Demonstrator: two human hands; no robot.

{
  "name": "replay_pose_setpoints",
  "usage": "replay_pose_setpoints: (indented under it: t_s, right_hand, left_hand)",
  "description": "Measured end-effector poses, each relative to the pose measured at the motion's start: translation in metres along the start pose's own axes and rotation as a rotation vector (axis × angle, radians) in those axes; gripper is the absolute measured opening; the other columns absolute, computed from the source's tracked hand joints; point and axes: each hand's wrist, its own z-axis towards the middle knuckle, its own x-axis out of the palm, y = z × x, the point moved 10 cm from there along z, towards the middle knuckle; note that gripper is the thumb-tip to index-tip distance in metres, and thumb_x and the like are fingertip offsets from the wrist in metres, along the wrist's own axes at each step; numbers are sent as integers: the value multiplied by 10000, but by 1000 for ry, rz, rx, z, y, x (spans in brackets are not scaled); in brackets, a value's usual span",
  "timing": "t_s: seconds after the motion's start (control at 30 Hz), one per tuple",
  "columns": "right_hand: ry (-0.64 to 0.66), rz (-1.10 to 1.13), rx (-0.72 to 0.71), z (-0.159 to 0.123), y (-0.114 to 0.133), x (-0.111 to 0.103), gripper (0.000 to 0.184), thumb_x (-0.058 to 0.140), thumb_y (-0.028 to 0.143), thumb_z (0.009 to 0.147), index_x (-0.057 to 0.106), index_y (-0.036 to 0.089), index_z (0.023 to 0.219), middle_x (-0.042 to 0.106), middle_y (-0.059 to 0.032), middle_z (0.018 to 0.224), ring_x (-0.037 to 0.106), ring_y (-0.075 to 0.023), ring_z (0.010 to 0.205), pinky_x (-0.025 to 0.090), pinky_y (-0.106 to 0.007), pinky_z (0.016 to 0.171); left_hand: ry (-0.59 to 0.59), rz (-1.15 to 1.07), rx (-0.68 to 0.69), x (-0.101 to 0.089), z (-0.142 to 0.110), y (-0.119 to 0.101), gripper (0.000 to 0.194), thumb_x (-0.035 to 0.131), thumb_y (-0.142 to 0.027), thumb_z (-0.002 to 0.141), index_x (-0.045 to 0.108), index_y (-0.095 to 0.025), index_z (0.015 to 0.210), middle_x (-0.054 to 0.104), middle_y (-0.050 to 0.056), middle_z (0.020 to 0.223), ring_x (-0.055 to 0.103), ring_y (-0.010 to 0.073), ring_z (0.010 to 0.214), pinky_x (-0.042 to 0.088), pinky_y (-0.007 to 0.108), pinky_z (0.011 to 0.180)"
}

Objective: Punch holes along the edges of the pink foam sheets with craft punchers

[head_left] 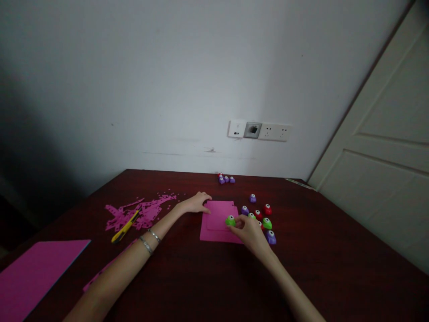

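Observation:
A pink foam sheet (pixel 218 222) lies on the dark wooden table (pixel 214 277). My left hand (pixel 197 202) rests on the sheet's top left corner, fingers curled down onto it. My right hand (pixel 248 230) pinches a small green punch (pixel 230 220) at the sheet's right edge. Several more small punches sit just right of that hand: purple (pixel 244 209), red (pixel 267 209), green (pixel 267 223), and a purple one (pixel 271 237) nearest me.
Pink paper scraps (pixel 140 212) and a yellow utility knife (pixel 125 227) lie to the left. A large pink sheet (pixel 33 273) sits at the near left corner. Three small punches (pixel 225 179) stand by the wall. A door (pixel 385 179) is on the right.

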Motion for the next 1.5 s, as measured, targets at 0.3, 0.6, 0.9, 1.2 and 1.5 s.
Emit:
replay_pose_setpoints:
  t_s: [0.3, 0.6, 0.9, 1.2, 1.5]
  right_hand:
    - [50, 19, -18, -4, -7, 18, 146, 595, 324, 693, 598, 187, 645, 615, -6, 568, 555, -145, 531, 351, -219, 474]
    - [53, -20, 22, -7, -5, 14, 126, 601, 314, 704, 628, 191, 699, 658, -28, 649, 609, -173, 613, 391, -229, 524]
    - [32, -68, 4, -10, 1, 12, 92, 606, 273, 711, 631, 184, 708, 667, -36, 664, 619, -181, 622, 399, -234, 533]
    - [58, -95, 43, -10, -2, 15, 114, 600, 281, 724, 643, 176, 733, 665, -35, 682, 613, -165, 639, 393, -219, 566]
    - [63, -125, 43, -10, -2, 15, 123, 605, 294, 722, 640, 177, 733, 658, -32, 678, 607, -165, 630, 381, -223, 555]
  left_hand:
    - [19, -29, -4, 2, 4, 0, 554, 711, -370, 623, 565, -193, 1127, 557, 77, 1061, 474, 231, 984, 366, 321, 859]
    - [-61, -177, -51, 0, 18, 13, 285, 605, -216, 692, 634, -143, 966, 639, 50, 891, 566, 156, 792, 426, 244, 728]
    - [-1, -220, -55, 8, 25, 15, 227, 619, -353, 702, 661, -146, 783, 635, 32, 745, 557, 149, 700, 395, 222, 617]
    - [26, 83, -243, 16, 25, 35, 570, 685, -584, 554, 604, -202, 969, 554, 76, 932, 505, 265, 937, 394, 308, 748]
    - [-17, 15, -260, 8, 22, 25, 484, 743, -478, 519, 603, -173, 869, 567, 67, 881, 509, 261, 906, 392, 285, 708]
